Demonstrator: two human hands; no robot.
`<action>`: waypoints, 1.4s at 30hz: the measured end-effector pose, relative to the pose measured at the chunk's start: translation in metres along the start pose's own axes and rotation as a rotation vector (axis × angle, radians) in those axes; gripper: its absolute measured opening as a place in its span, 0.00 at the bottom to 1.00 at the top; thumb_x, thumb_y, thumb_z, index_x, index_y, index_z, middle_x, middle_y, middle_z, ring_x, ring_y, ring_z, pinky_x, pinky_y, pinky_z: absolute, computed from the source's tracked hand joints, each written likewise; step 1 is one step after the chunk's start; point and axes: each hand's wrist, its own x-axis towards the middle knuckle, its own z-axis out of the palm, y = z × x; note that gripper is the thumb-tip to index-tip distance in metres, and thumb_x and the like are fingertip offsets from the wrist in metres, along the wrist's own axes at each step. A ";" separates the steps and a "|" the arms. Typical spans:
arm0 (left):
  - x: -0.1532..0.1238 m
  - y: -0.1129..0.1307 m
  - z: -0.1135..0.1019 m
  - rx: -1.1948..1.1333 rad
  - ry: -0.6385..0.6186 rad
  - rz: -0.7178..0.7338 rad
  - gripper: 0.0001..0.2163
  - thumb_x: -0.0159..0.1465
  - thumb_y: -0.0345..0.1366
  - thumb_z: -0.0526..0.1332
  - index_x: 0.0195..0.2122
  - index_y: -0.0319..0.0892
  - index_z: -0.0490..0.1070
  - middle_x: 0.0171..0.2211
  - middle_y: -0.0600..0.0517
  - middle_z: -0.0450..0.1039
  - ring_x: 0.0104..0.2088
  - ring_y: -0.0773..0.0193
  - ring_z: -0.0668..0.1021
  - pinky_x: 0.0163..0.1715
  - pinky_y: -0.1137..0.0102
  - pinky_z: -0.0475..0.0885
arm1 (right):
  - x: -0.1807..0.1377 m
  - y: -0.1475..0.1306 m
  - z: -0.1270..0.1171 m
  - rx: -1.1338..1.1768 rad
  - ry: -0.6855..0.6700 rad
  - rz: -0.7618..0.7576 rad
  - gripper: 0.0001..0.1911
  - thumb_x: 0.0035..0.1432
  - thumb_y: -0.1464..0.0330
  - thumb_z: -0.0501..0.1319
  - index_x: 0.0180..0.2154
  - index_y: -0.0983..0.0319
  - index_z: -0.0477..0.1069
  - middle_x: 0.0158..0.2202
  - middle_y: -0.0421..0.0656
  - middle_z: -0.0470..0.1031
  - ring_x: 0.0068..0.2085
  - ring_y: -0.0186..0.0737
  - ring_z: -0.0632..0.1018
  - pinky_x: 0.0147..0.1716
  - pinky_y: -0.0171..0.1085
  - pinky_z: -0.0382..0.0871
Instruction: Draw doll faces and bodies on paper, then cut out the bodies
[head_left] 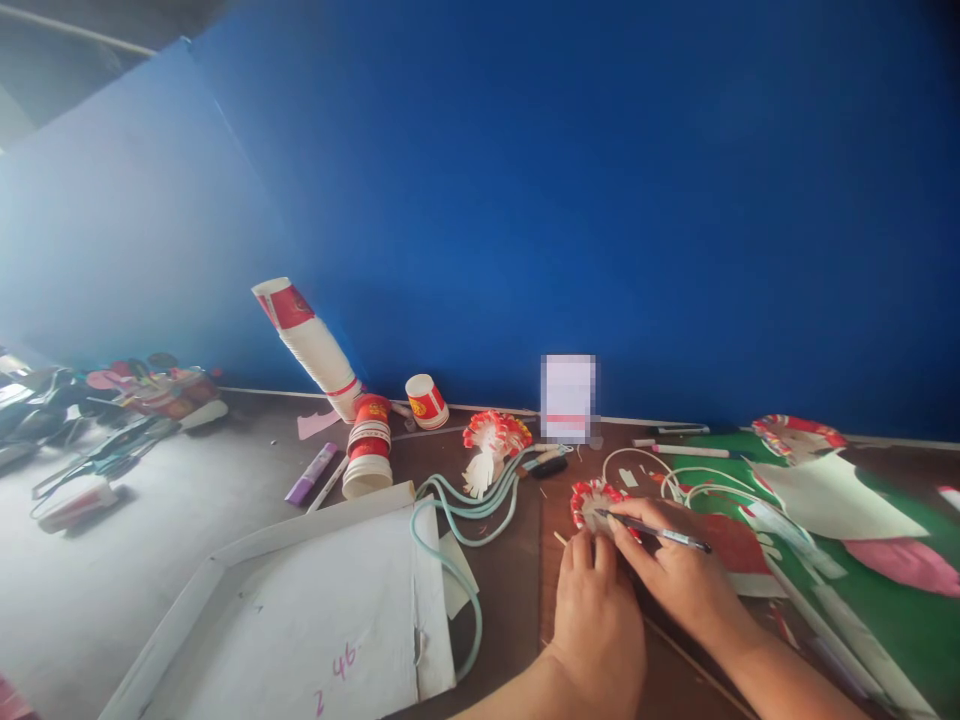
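Note:
My left hand (596, 610) lies on the brown table (510, 590) with its fingertips pressed on a small red-and-white cut paper cup piece (592, 500). My right hand (675, 565) is closed round a dark pen (656, 531), whose tip touches that same piece. A second fringed red-and-white cup piece (491, 440) lies a little further back to the left.
A tilted stack of paper cups (311, 345) leans on the blue wall, with a short cup stack (367, 445) and a single cup (427, 400) beside it. A white tray lid (315, 610), teal cords (465, 510), a purple marker (311, 473), and green and pink paper (862, 540) surround my hands.

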 end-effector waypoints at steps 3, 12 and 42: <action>-0.001 0.000 -0.001 -0.001 -0.006 -0.005 0.23 0.66 0.38 0.60 0.60 0.33 0.70 0.56 0.39 0.70 0.56 0.50 0.67 0.61 0.59 0.63 | 0.001 -0.001 -0.001 -0.006 -0.015 -0.014 0.08 0.64 0.63 0.58 0.38 0.57 0.75 0.35 0.43 0.82 0.36 0.44 0.80 0.40 0.44 0.73; 0.003 0.001 0.006 -0.031 0.029 -0.002 0.22 0.68 0.38 0.57 0.60 0.34 0.70 0.54 0.39 0.71 0.54 0.51 0.69 0.58 0.59 0.67 | -0.001 -0.001 -0.001 -0.049 -0.041 -0.003 0.10 0.64 0.61 0.58 0.36 0.56 0.76 0.32 0.43 0.79 0.35 0.45 0.78 0.38 0.45 0.71; 0.003 0.001 0.016 -0.155 0.071 -0.054 0.20 0.70 0.37 0.56 0.59 0.33 0.71 0.51 0.41 0.73 0.52 0.52 0.70 0.58 0.60 0.68 | -0.006 0.000 -0.003 -0.052 -0.099 0.012 0.08 0.65 0.62 0.58 0.37 0.56 0.74 0.33 0.44 0.79 0.36 0.48 0.77 0.38 0.46 0.68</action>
